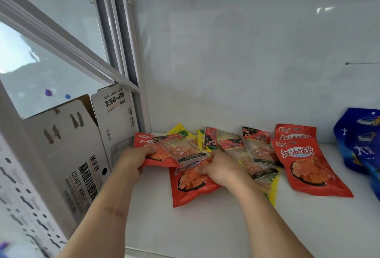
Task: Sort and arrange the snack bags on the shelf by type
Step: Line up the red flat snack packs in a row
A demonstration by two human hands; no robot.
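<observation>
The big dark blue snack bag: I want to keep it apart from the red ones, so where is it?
The dark blue snack bag sits at the shelf's far right edge, right of the nearest red snack bag.

White cardboard beer carton (80,154), flaps open, black lettering, stands left of shelf post (137,84). Glass pane (37,76) behind carton; purple dot (48,92) and blue dot (67,96) on it.

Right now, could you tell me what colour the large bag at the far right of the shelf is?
Blue with white lettering, the large bag shows best in the head view.
</observation>
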